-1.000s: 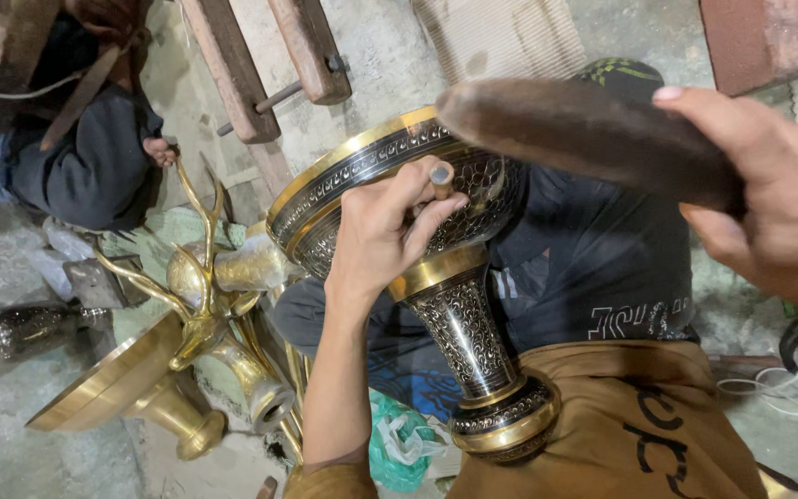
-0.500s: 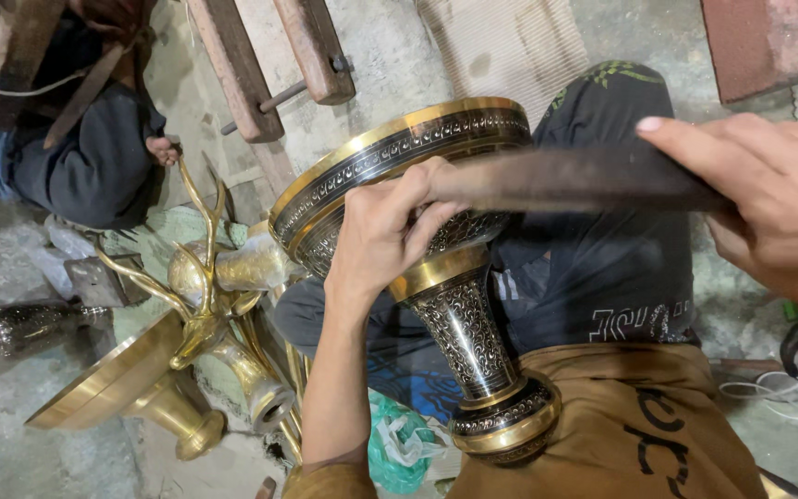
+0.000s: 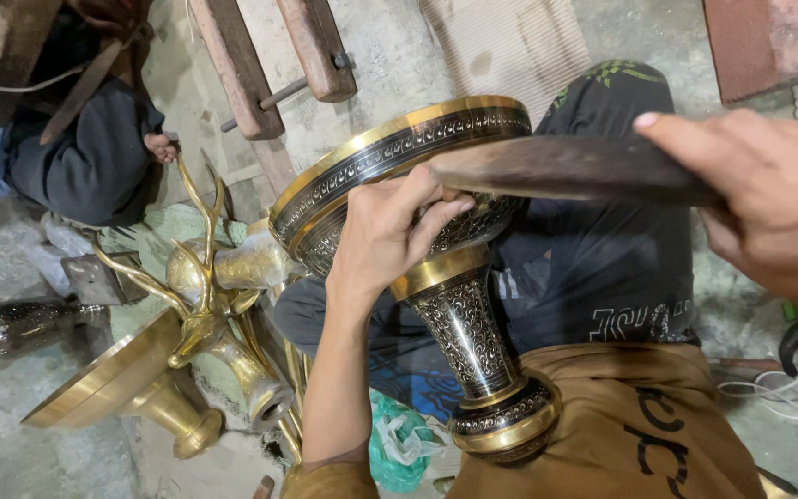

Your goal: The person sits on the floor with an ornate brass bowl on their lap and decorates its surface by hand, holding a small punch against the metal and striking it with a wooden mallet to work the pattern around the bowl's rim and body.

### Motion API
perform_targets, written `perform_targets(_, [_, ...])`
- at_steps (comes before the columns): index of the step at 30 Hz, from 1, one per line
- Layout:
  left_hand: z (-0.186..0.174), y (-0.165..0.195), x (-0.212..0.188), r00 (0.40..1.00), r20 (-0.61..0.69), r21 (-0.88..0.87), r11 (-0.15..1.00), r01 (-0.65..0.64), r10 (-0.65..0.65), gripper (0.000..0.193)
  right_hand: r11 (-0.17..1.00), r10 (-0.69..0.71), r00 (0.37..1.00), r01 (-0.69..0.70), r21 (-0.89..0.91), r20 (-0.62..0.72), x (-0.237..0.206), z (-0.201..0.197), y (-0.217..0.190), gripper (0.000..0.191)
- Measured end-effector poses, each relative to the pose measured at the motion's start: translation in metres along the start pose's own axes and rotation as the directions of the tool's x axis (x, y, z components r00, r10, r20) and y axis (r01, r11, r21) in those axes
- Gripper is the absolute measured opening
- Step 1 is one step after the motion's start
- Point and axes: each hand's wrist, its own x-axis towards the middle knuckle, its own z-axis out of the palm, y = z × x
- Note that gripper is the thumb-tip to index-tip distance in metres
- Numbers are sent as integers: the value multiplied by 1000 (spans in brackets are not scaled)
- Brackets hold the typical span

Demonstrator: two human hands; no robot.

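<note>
One engraved brass vase [image 3: 436, 277] lies tilted across your lap, rim up-left, foot on your thigh. One brass bowl stand [image 3: 113, 393] and one brass deer head [image 3: 205, 286] sit on the floor to its left, near one other person's dark sleeve [image 3: 94, 157]. Your left hand [image 3: 385, 236] is cupped against the vase bowl, fingers curled, pinching something too hidden to tell. Your right hand [image 3: 768, 199] grips one dark wooden mallet [image 3: 565, 166], whose tip is at the left fingers.

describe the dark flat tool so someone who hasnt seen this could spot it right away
Start at the big black-and-gold engraved pedestal bowl lying tilted across the person's lap. The tool lies over its rim, gripped by the right hand. It is a plain, dull brown flat bar, unlike the shiny brass pieces around it.
</note>
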Motion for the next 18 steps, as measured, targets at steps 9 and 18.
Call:
perform_targets(9, [-3, 2, 0, 1000, 5, -46, 999, 4, -4, 26, 995, -60, 997, 64, 70, -53, 1, -1, 0, 76])
perform_targets(18, [-6, 1, 4, 998, 61, -29, 999, -18, 20, 25, 992, 111, 988, -116, 40, 107, 0, 2, 3, 72])
